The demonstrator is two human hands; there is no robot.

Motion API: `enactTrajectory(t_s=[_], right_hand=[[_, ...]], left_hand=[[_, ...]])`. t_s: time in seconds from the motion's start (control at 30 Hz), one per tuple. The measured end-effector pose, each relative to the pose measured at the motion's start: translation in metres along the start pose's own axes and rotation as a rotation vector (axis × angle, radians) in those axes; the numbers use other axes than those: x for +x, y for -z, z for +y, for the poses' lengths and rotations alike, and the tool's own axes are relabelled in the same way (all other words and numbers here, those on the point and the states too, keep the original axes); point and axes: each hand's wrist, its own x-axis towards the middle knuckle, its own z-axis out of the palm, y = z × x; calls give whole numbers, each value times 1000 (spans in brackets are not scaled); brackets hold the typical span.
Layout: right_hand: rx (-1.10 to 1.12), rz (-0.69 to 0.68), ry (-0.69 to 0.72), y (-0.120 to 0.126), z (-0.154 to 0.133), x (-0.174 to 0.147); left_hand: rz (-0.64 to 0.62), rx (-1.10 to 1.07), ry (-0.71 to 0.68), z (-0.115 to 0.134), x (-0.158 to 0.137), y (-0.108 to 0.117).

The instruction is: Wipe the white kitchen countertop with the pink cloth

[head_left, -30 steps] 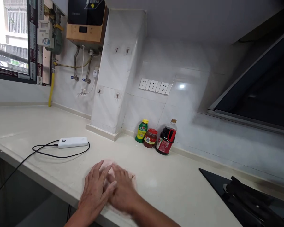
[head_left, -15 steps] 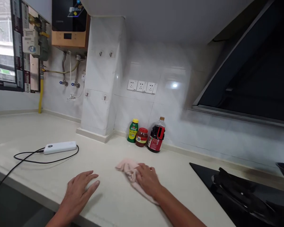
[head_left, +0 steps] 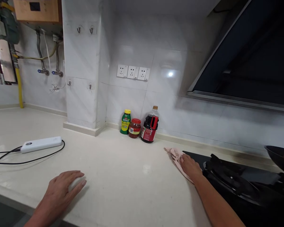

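Note:
My right hand [head_left: 191,167] presses a crumpled pale pink cloth [head_left: 175,154] onto the white countertop [head_left: 123,176], close to the left edge of the black gas stove [head_left: 227,179]. Its fingers curl over the cloth, and part of the cloth trails beneath the palm. My left hand [head_left: 62,190] is at the front left of the counter, fingers stretched and thumb apart, holding nothing. Whether it touches the surface I cannot tell.
Against the back wall stand a green bottle with a yellow cap [head_left: 125,122], a red-lidded jar [head_left: 134,128] and a large dark sauce bottle [head_left: 150,126]. At left lies a white power bank [head_left: 41,144] with a black cable. A wok [head_left: 280,157] sits far right, below the range hood [head_left: 246,63].
My right hand has slid the cloth rightward along the counter to beside the stove. The camera view has shifted right and down. My left hand stays open at the front left.

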Motion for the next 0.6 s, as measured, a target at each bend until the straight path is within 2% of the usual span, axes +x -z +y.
enactTrajectory(t_s=[0.1,0.2,0.37,0.5,0.6], right_hand=[[-19,14,13,-1,9,-11],[-36,34,52,1,17,-40],[-32,46,156,15,37,-127],[14,66,148,24,54,-203],[35,118,153,20,66,-249]], left_hand=[[6,6,3,5,0,4],[24,6,14,16,-2,12],[31,-9,-1,25,-5,18],[75,-20,-58,23,-9,16],[97,-36,-98,22,-10,14]])
